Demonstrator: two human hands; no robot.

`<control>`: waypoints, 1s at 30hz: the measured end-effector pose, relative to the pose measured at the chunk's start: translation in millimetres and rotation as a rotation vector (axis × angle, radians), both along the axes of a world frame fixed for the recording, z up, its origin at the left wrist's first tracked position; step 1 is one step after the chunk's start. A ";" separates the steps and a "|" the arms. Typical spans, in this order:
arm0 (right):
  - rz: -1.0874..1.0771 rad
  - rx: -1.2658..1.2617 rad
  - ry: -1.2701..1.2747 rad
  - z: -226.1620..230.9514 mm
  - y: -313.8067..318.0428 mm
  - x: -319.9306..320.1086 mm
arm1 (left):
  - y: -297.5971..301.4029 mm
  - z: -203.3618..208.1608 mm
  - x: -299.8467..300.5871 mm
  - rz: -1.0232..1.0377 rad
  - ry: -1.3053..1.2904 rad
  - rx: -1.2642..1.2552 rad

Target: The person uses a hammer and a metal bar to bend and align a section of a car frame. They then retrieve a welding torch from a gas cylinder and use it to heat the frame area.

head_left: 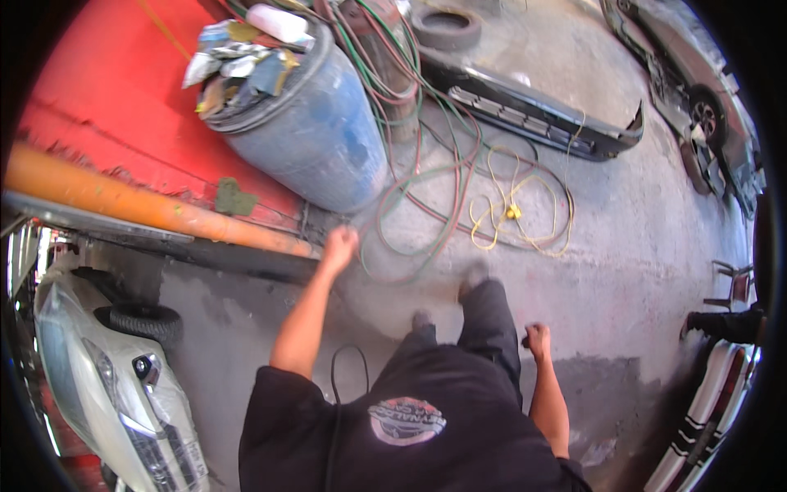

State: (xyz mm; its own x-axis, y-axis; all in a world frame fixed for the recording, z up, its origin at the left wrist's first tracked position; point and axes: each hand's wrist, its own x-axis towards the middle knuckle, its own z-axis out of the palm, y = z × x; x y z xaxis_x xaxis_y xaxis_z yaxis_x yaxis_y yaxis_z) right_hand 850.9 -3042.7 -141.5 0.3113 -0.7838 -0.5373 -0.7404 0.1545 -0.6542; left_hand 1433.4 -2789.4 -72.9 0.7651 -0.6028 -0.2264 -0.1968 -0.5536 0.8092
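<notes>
Left hand (343, 243) clenched, seemingly empty; right hand (538, 338), cannot tell. Hoses (379, 223) and cord (513, 211) lie untouched across the floor (598, 303).

Left arm (302, 324): extends forward, left hand (343, 243) fisted; right arm (551, 406): hangs beside right leg (492, 332), right hand (538, 338) grip unclear

Barrel (316, 131): blue, pale scuffs. Hoses (397, 98): green and red. Cord (513, 211): yellow. Pole (164, 209): orange. Panel (106, 82): red. Bumper (537, 113): black. Floor (623, 287): grey, darker patches. Shirt (492, 418): black, round pale print with red (407, 421). Trousers (489, 324): dark.
</notes>
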 end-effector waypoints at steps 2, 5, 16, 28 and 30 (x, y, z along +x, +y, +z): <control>0.062 -0.046 0.049 4.5 -31.9 39.9 | -74.8 53.7 38.6 0.010 -0.083 -0.116; 0.374 -0.294 0.086 -52.1 -81.0 51.7 | -145.1 106.9 45.2 0.104 0.060 -0.238; 0.331 0.115 0.055 49.2 -388.8 239.4 | -220.3 265.4 26.7 0.195 -0.095 -0.004; 0.775 0.070 -0.273 195.4 -339.4 556.7 | -210.3 344.4 154.9 0.606 -0.871 0.008; 0.885 -0.023 -0.348 232.9 -297.5 606.5 | -210.8 350.2 182.7 0.612 -0.859 0.004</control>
